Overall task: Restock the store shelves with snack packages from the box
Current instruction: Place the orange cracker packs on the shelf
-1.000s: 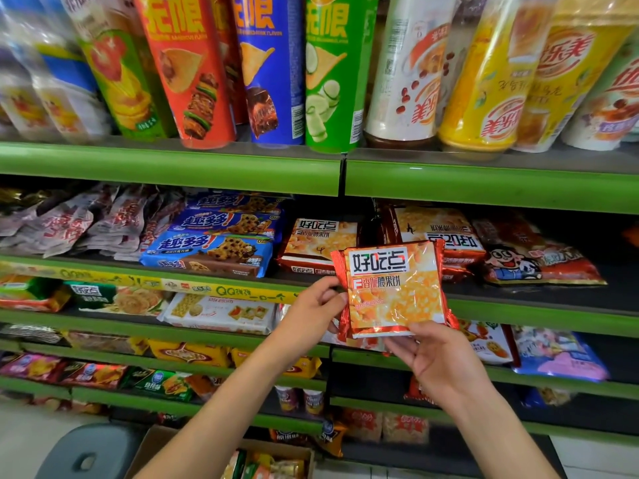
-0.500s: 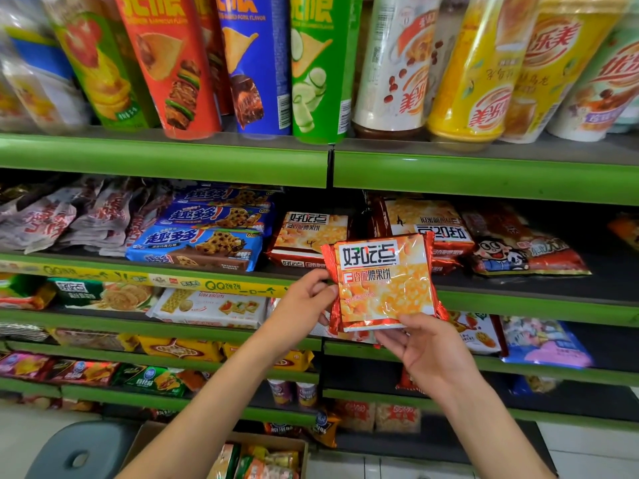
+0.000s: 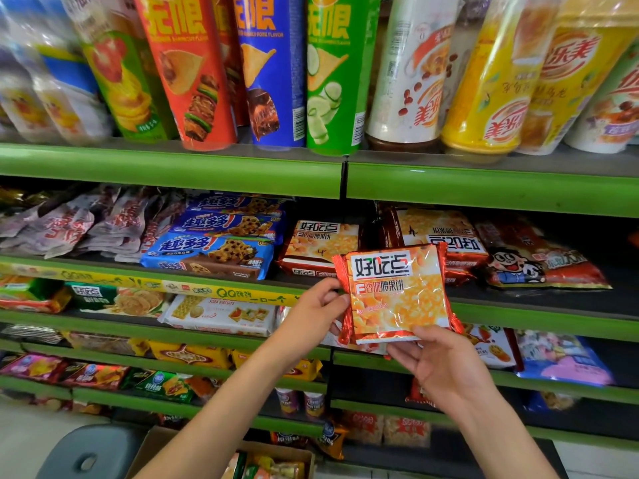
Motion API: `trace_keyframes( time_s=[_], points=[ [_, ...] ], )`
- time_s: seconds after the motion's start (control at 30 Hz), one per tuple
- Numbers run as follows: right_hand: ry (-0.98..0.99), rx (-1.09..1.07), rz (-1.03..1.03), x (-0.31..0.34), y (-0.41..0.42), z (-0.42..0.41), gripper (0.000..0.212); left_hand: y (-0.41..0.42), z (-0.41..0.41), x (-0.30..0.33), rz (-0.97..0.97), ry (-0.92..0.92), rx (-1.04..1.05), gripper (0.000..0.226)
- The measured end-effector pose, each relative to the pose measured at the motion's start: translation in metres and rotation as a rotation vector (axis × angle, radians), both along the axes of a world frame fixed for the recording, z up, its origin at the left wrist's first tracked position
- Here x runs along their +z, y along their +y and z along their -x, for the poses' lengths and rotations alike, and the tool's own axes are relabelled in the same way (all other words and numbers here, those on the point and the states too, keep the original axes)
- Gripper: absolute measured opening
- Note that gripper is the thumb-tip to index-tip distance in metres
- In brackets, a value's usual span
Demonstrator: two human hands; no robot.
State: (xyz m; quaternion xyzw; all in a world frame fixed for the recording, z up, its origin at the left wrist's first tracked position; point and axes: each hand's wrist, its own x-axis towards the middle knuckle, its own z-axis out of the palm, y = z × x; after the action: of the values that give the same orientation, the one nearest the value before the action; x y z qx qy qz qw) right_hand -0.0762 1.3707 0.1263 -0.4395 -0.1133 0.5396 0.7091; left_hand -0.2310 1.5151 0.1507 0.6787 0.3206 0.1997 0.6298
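An orange packet point(image 3: 396, 293) printed "好吃点" is held upright in front of the second shelf point(image 3: 518, 305), just ahead of matching packets point(image 3: 321, 245) lying near that shelf's front edge. Its left edge is pinched by the left hand point(image 3: 313, 311), fingers curled against it. Its bottom edge is gripped by the right hand point(image 3: 446, 366), thumb on the front, fingers behind. More than one packet seems stacked in the grip. Blue biscuit packs point(image 3: 211, 252) reading "趣多多" lie to the left. A yellow strip point(image 3: 221, 292) reads "QQ". Tall tubes point(image 3: 273, 70) stand on the top shelf point(image 3: 173, 167). A box point(image 3: 266, 461) of snacks is seen at the bottom edge.
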Motion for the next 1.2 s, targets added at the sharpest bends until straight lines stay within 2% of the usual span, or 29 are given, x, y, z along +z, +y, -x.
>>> trace_keyframes(
  time_s=[0.27, 0.53, 0.6, 0.67, 0.73, 0.8, 0.93, 1.0, 1.07, 1.13, 1.2],
  points=[
    [-0.005, -0.004, 0.031, 0.002, 0.001, 0.0, 0.035, 0.0, 0.001, 0.004, 0.009, -0.006, -0.004, 0.016],
    [-0.019, -0.019, 0.044, 0.007, 0.001, 0.003, 0.034, -0.006, 0.008, 0.012, 0.12, -0.14, -0.003, 0.022],
    [-0.158, -0.094, 0.071, 0.008, 0.001, 0.007, 0.047, -0.006, 0.011, 0.013, 0.188, -0.224, 0.003, 0.021],
    [-0.465, -0.216, 0.137, 0.01, -0.002, 0.014, 0.067, -0.009, 0.015, 0.018, 0.266, -0.335, -0.03, 0.019],
    [-0.738, -0.296, 0.095, 0.015, -0.003, 0.023, 0.071, -0.014, 0.015, 0.023, 0.245, -0.393, -0.078, 0.026],
    [-0.811, -0.275, 0.053, 0.02, -0.001, 0.029, 0.065, -0.019, 0.013, 0.03, 0.161, -0.402, -0.087, 0.028],
    [-0.715, -0.031, 0.062, 0.041, 0.007, 0.033, 0.042, -0.027, 0.012, 0.045, 0.005, -0.367, -0.077, 0.026],
    [-0.657, 0.112, -0.006, 0.052, 0.008, 0.033, 0.051, -0.03, 0.013, 0.046, -0.044, -0.338, -0.087, 0.029],
    [-0.482, 0.189, -0.152, 0.056, 0.004, 0.03, 0.068, -0.032, 0.015, 0.044, -0.11, -0.285, -0.106, 0.029],
    [-0.317, 0.209, -0.222, 0.056, 0.001, 0.025, 0.063, -0.032, 0.017, 0.041, -0.21, -0.201, -0.143, 0.034],
    [-0.255, 0.178, -0.198, 0.051, 0.001, 0.022, 0.05, -0.033, 0.019, 0.041, -0.283, -0.126, -0.189, 0.037]
  ],
)
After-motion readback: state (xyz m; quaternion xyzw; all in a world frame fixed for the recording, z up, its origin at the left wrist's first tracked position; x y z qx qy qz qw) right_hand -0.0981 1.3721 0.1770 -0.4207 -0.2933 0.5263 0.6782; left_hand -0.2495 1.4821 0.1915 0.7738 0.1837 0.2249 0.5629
